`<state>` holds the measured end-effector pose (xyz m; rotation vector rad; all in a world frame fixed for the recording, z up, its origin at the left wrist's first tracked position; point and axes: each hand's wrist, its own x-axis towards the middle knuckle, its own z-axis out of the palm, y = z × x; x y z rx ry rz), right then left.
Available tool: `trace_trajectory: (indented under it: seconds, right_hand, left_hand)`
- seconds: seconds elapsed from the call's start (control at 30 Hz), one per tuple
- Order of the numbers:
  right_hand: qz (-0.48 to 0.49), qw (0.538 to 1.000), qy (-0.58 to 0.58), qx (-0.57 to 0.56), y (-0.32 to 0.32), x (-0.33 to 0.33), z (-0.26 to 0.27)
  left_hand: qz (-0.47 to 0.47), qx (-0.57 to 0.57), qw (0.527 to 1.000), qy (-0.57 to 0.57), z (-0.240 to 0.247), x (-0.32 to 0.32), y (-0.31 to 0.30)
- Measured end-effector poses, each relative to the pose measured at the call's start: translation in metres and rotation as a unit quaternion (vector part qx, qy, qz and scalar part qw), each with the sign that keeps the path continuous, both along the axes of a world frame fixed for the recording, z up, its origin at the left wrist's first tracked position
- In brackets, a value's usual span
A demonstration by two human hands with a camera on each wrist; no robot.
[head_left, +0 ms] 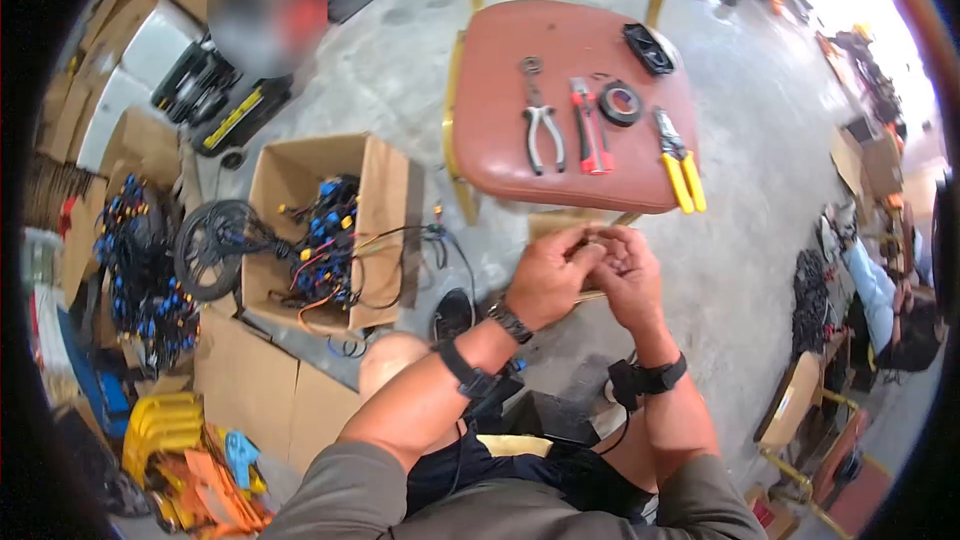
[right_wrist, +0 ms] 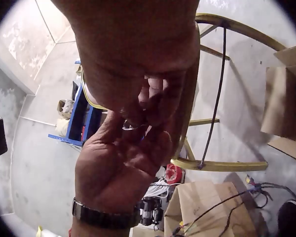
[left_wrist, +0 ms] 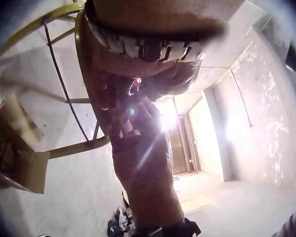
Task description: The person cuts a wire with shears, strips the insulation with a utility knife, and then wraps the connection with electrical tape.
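In the head view my two hands meet just in front of the red chair seat [head_left: 500,155]. My left hand [head_left: 548,278], with a watch on its wrist, and my right hand [head_left: 627,275] have their fingertips pressed together around a small part [right_wrist: 130,127] that is mostly hidden. From the right wrist view, my right hand [right_wrist: 138,74] curls its fingers down onto the part while my left hand [right_wrist: 118,168] pinches it from below. The left wrist view is washed with glare; there my right hand [left_wrist: 123,118] shows below the watch [left_wrist: 143,47].
On the seat lie grey pliers [head_left: 540,125], a red-handled tool [head_left: 590,130], a black tape roll [head_left: 621,103], yellow-handled cutters [head_left: 680,168] and a black object [head_left: 648,48]. A cardboard box [head_left: 385,190] full of wires stands on the left floor. Another person sits beyond.
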<state>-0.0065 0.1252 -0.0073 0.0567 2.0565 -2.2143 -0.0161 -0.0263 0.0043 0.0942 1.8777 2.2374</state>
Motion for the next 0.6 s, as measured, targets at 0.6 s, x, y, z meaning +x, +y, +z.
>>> trace_trajectory:
  seconds: [0.6]
  right_hand:
    - [0.053,0.998,-0.030,0.028,0.030,0.006,0.018]
  left_hand:
    - [-0.053,-0.045,0.996,-0.050,-0.003,-0.006,0.008]
